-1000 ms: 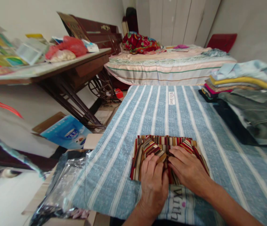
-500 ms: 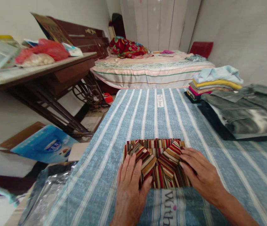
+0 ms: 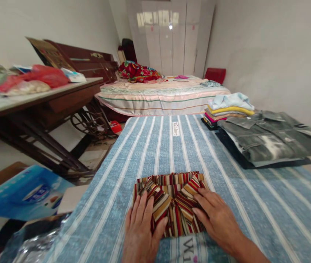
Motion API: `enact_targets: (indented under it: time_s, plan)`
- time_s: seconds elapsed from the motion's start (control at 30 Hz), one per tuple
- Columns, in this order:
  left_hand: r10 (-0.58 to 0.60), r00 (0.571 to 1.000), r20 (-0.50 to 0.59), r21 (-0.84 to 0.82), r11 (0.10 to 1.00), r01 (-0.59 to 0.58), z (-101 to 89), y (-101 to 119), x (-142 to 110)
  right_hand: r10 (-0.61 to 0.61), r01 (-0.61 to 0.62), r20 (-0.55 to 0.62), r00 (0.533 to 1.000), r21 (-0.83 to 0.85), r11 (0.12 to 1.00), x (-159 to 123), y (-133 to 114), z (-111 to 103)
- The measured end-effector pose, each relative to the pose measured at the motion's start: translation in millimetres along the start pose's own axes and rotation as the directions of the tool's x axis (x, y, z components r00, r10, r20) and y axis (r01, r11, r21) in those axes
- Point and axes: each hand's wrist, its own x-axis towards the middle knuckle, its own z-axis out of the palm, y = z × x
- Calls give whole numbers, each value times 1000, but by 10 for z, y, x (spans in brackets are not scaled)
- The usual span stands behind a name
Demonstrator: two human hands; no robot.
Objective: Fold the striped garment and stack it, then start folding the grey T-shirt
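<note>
A folded striped shirt (image 3: pixel 173 219) in red, tan, black and cream lies on the blue and white striped bedsheet (image 3: pixel 111 190), its pointed collar facing up. My left hand (image 3: pixel 143 226) rests on the shirt's left side, fingers stretched out and thumb apart. On the right side of the collar lies my right hand (image 3: pixel 218 219), fingers extended over the cloth. Both palms press down without gripping. Part of each side of the shirt is hidden beneath the hands.
To the right are a folded grey-green denim jacket (image 3: pixel 276 135) and a stack of folded clothes (image 3: pixel 229 106). A sewing machine table (image 3: pixel 62 93) with bags stands left, above a blue box (image 3: pixel 29 193). Behind is another bed (image 3: pixel 160 96), before a white wardrobe (image 3: pixel 166 44).
The view has tilted up and turned slightly right, so everything sits lower and further left. My right hand has shifted inward onto the collar's right side; my left hand stays on the shirt.
</note>
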Motion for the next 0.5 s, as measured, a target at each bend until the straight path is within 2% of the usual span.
enact_targets:
  time_s: [0.1, 0.17, 0.27, 0.33, 0.37, 0.43, 0.5]
  plan:
    - [-185, 983, -19, -175, 968, 179, -152, -76, 29, -22, 23, -49, 999, 26, 999, -11, 48, -57]
    - [-356, 935, 1, -281, 897, 341, -279, -147, 89, -37, 41, -79, 996, 50, 998, -19, 95, -65]
    - [-518, 843, 144, -410, 744, 528, -424, -264, 227, -59, 69, -118, 991, 76, 995, -30, 152, -40]
    - [-542, 812, 218, -419, 699, 579, -446, -340, 334, -70, 83, -133, 989, 92, 992, -41, 165, -16]
    - [-529, 815, 238, -401, 711, 578, -434, -375, 390, -77, 92, -144, 987, 100, 991, -49, 165, -6]
    - [-459, 839, 293, -342, 769, 540, -383, -439, 501, -97, 117, -165, 981, 113, 987, -63, 150, 4]
    - [-358, 847, 394, -291, 825, 484, -325, -496, 612, -133, 159, -191, 972, 124, 980, -70, 121, -3]
